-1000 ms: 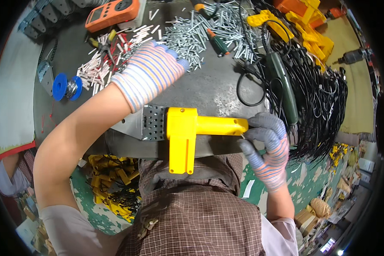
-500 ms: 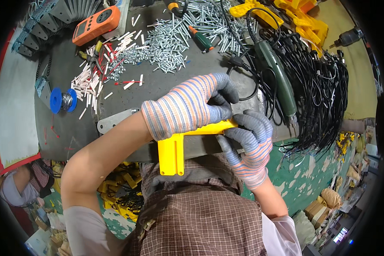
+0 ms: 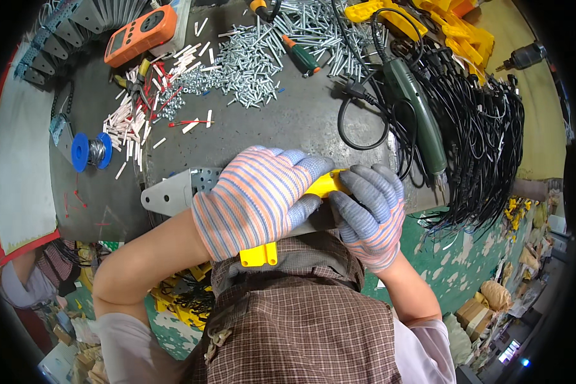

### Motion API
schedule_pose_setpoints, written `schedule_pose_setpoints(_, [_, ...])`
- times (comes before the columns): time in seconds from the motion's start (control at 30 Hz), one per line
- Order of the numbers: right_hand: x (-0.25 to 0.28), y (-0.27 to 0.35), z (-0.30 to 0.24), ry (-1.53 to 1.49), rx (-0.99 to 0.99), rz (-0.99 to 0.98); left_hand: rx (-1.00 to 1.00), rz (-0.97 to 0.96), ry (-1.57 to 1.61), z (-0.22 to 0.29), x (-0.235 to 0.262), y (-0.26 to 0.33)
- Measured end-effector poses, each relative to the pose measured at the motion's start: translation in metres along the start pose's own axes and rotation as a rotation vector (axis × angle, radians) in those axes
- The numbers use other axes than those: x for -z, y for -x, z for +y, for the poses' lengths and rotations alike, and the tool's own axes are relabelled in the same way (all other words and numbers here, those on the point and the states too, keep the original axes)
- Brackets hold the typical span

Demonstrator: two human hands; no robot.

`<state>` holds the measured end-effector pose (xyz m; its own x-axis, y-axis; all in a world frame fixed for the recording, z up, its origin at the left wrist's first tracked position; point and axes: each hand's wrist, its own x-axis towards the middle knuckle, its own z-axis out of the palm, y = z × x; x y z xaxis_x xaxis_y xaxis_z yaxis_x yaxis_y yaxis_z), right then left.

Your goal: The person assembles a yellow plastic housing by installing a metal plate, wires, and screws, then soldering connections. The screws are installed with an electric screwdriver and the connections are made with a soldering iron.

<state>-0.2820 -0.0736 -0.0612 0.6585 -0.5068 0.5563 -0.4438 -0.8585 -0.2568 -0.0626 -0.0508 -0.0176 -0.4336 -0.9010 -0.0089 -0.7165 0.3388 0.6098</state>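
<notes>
Together, left hand (image 3: pixel 256 198) and right hand (image 3: pixel 372 214) grip the yellow housing (image 3: pixel 325 185) mostly beneath left.

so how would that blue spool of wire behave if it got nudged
The blue spool would probably roll, since it's round and appears to stand on edge. The silvery wire wound on it likely adds some weight, and looks thin enough to bend easily.

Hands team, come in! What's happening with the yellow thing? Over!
Left hand and right hand, in striped gloves, both holding rounded yellow plastic part. Left hand hides much of it. Perforated grey metal bracket beside left hand.
</notes>
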Motion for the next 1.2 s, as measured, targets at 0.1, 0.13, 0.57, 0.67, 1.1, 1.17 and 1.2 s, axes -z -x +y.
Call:
schedule_pose_setpoints(0.1, [0.004,-0.016,-0.001,-0.03,0.037,-0.042,0.051,0.046,-0.047,0.0,-0.005,0.009])
schedule_pose_setpoints(0.13, [0.005,-0.02,0.0,-0.061,0.045,-0.077,0.069,0.066,-0.07,0.0,-0.005,0.011])
schedule_pose_setpoints(0.57, [-0.005,-0.165,0.114,0.363,0.078,-0.55,0.075,0.189,-0.153,0.003,-0.007,0.016])
schedule_pose_setpoints(0.67, [-0.012,-0.173,0.117,0.375,0.285,-0.592,0.08,0.224,-0.159,0.004,-0.009,0.017])
schedule_pose_setpoints(1.1, [-0.024,-0.203,0.105,0.521,0.543,-0.939,0.069,0.261,-0.179,0.003,-0.011,0.017])
schedule_pose_setpoints(1.17, [-0.024,-0.202,0.104,0.518,0.512,-0.949,0.075,0.274,-0.184,0.004,-0.012,0.018])
schedule_pose_setpoints(1.2, [-0.023,-0.203,0.104,0.522,0.518,-0.944,0.074,0.28,-0.184,0.004,-0.012,0.017])
